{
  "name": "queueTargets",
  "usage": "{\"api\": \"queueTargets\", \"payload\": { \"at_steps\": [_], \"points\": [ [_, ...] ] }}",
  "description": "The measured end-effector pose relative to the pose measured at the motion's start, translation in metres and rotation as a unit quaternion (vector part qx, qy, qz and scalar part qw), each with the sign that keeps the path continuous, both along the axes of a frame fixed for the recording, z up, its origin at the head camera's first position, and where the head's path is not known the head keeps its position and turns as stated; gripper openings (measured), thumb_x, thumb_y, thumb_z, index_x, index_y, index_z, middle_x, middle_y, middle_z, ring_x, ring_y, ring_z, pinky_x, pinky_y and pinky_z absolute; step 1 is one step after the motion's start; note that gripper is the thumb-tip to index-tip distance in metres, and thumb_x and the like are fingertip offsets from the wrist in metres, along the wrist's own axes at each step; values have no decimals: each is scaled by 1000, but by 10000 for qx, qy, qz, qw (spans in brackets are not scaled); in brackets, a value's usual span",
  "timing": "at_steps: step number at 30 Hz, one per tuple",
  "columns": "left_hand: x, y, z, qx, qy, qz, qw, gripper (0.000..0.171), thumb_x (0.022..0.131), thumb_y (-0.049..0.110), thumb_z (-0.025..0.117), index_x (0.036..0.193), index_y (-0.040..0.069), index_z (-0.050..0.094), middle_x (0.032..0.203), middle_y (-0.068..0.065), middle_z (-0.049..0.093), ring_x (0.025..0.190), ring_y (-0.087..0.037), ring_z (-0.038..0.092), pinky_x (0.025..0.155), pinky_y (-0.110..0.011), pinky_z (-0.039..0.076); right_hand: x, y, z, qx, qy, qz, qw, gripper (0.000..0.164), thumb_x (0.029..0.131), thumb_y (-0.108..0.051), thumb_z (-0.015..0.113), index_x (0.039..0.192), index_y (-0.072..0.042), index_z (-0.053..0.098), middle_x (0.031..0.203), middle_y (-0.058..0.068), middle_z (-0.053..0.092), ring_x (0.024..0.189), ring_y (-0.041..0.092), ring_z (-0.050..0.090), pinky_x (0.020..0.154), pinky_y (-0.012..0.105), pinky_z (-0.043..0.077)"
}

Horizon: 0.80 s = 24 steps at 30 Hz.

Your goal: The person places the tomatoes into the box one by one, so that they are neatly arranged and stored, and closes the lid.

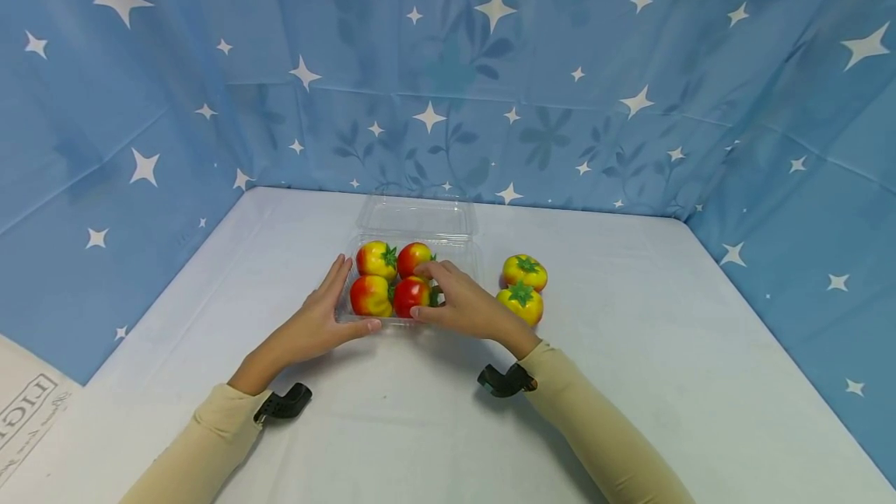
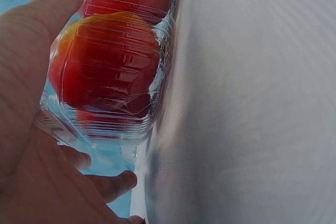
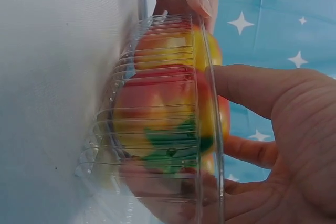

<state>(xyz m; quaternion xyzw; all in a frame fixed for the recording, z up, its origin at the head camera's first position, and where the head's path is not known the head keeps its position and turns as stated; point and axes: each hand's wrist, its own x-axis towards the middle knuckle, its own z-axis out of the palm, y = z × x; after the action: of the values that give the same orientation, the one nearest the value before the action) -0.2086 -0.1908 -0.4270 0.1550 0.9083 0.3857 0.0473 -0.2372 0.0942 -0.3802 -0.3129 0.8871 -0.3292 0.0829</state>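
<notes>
An open clear plastic clamshell box (image 1: pixel 458 255) holds several red-and-yellow tomatoes with green leafy tops. My left hand (image 1: pixel 318 323) rests at the box's left side, its fingers fairly straight and its thumb along the front edge. Over the box's front right corner, my right hand (image 1: pixel 462 306) bends its thumb and fingers around the front-right red tomato (image 1: pixel 411 297). In the right wrist view, the thumb lies by the box rim (image 3: pixel 216 129), and some fingertips show blurred through the plastic. Beside that tomato sit the front-left tomato (image 1: pixel 371 296), the back-left tomato (image 1: pixel 376 259) and the back-right tomato (image 1: pixel 413 257).
Two yellow tomatoes, one farther back (image 1: pixel 525 272) and one nearer (image 1: pixel 521 303), sit on the white table (image 1: pixel 630 379) right of the box. The box's lid (image 1: pixel 418 216) lies folded back. A blue star-patterned curtain (image 1: pixel 448 68) stands behind the table.
</notes>
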Motion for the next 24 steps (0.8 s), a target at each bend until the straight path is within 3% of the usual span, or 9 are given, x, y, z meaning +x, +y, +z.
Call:
{"api": "queueTargets", "payload": {
  "at_steps": [7, 18, 24],
  "points": [
    [0, 1, 1, 6, -33, 19, 10000, 123, 92, 60, 77, 172, 4, 2, 178, -19, -6, 158, -56, 8, 115, -81, 14, 1, 2, 2, 119, -18, -52, 9999, 62, 99, -28, 79, 150, -6, 52, 140, 15, 55, 123, 28, 59, 102, 43, 58],
    [0, 0, 1, -39, 16, -7, 10000, 122, 92, 60, 77, 172, 3, 3, 178, -19, -6, 158, -55, 8, 116, -81, 14, -3, 6, 2, 59, -163, 0, 9998, 59, 100, -26, 79, 149, -7, 52, 144, 15, 52, 126, 29, 60, 97, 38, 60],
    [0, 0, 1, 2, 63, -18, 10000, 122, 92, 59, 77, 172, 2, 3, 178, -19, -5, 159, -54, 7, 118, -79, 14, -4, 10, 7, 93, -99, -36, 9999, 61, 101, -28, 76, 151, -6, 51, 148, 17, 50, 131, 33, 58, 98, 41, 60]
  ]
}}
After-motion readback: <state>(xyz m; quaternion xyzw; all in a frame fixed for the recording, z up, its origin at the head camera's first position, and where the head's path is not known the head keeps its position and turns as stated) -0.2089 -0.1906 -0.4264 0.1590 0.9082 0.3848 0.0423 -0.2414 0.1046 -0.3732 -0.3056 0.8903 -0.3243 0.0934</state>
